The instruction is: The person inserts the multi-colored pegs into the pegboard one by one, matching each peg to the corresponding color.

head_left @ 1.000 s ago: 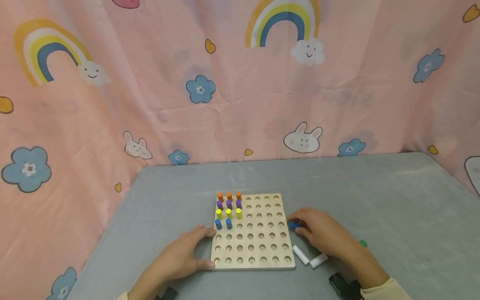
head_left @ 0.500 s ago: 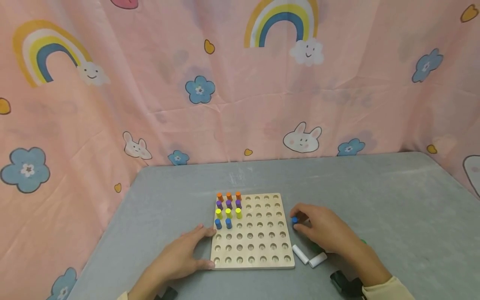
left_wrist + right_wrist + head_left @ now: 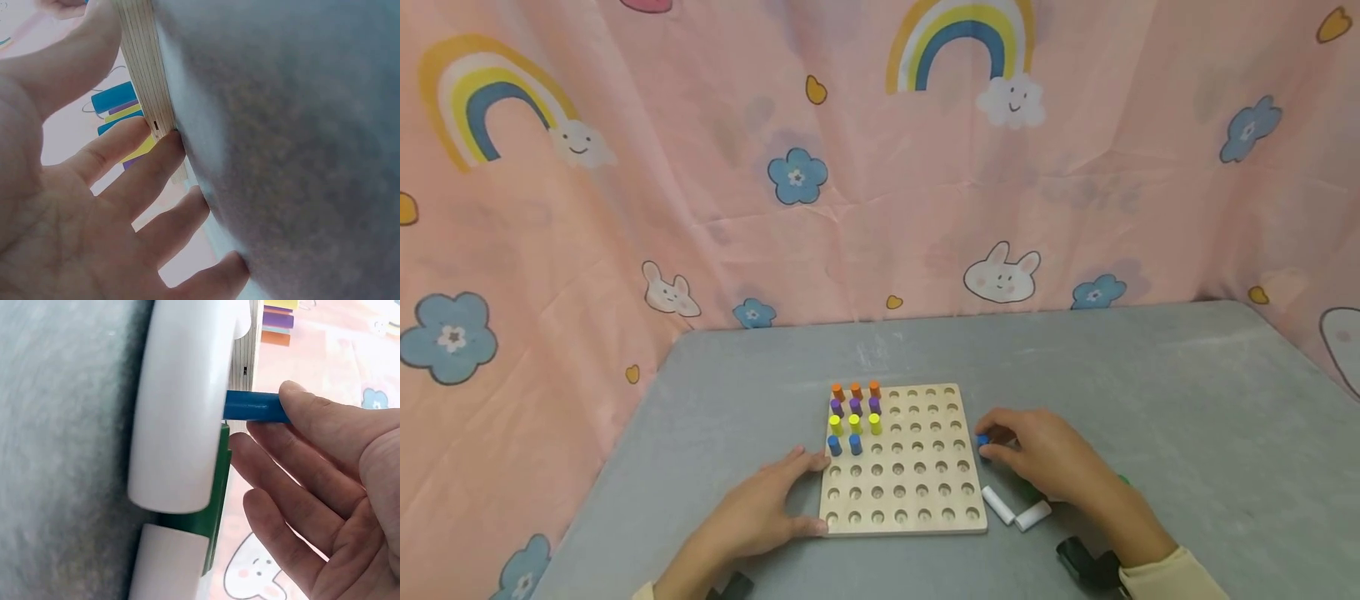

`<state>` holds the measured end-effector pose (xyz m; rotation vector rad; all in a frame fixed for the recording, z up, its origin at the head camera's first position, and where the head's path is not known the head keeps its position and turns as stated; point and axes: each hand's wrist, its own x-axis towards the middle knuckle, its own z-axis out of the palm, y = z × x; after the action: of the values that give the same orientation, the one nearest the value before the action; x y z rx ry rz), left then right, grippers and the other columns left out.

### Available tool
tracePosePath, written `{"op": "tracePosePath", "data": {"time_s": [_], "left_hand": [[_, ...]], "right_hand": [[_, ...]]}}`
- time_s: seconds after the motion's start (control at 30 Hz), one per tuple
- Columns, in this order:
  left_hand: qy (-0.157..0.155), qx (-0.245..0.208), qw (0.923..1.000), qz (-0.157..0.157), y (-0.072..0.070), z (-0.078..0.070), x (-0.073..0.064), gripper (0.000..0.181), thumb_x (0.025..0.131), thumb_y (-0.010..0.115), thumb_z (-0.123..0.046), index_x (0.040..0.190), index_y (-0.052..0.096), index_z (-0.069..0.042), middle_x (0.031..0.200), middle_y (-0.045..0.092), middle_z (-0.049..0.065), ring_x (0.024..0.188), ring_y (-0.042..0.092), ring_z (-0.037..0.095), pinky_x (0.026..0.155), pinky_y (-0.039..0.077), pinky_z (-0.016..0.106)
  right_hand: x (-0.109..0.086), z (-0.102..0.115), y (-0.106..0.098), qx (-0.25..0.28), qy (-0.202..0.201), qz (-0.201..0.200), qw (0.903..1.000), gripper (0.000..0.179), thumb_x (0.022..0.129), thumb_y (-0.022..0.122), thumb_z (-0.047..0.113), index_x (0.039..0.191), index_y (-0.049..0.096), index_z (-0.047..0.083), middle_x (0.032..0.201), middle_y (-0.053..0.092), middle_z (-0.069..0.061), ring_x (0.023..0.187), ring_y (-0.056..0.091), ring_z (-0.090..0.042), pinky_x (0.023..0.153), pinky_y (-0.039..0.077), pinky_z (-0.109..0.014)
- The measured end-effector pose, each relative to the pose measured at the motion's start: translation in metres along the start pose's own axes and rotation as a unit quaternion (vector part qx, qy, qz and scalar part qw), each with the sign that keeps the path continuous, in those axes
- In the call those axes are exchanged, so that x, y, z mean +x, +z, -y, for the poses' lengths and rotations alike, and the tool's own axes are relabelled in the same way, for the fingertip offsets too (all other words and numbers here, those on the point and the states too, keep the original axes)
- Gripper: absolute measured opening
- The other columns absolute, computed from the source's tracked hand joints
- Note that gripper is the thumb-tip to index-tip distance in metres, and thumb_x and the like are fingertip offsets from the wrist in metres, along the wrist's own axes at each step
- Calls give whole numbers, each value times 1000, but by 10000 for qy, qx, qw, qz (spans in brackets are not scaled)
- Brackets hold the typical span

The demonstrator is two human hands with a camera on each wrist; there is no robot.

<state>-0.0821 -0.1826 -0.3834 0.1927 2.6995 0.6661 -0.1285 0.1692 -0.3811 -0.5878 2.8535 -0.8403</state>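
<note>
A wooden pegboard [image 3: 910, 492] lies on the table with rows of round holes. Orange pegs [image 3: 856, 390], purple pegs [image 3: 855, 407] and yellow pegs [image 3: 855, 424] stand three to a row at its far left, and two blue pegs [image 3: 855, 444] stand in the row nearer. My left hand [image 3: 767, 508] rests against the board's left edge, thumb and fingers spread and touching it. Just off the right edge, my right hand [image 3: 1041, 450] pinches a blue peg [image 3: 255, 405] between thumb and fingers, the peg upright. Whether its lower end touches the table is hidden.
Two white pegs [image 3: 997, 506] lie on the table beside the board's lower right edge. Green pegs [image 3: 215, 519] lie beside them, partly under my right hand. Dark wrist devices [image 3: 1078, 560] hang below the wrists. A pink patterned curtain [image 3: 880, 233] hangs behind the table.
The right hand has turned the blue peg from lying down to upright, beside the board. The left hand has stayed at the left edge.
</note>
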Motion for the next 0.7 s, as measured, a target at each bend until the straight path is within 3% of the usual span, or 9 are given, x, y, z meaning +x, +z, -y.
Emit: {"op": "tracePosePath", "data": {"time_s": [0.33,0.5,0.7], "left_hand": [[14,48,10000,8,-2,0,-1,75,69,87,-44,136,58,-28,152,50,4,146,38,36,114,31,66],[121,7,9999,-24,0,2,-1,75,69,86,-45,136,57,-27,152,51,2,147,37,34,117,29,63],[184,24,9998,-13,0,3,1,76,70,86,-46,137,57,-27,152,51,3,147,37,34,116,30,64]], "right_hand": [[8,20,-8,-230,-105,-212,9995,20,89,74,23,109,72,21,99,75,9,90,70,-11,80,58,-40],[20,36,-7,-190,-433,-132,9988,20,91,73,25,110,72,21,97,74,10,88,69,-8,78,57,-37],[37,59,3,-127,-451,42,9989,17,90,74,26,106,72,21,94,73,10,88,68,-8,75,54,-31]]}}
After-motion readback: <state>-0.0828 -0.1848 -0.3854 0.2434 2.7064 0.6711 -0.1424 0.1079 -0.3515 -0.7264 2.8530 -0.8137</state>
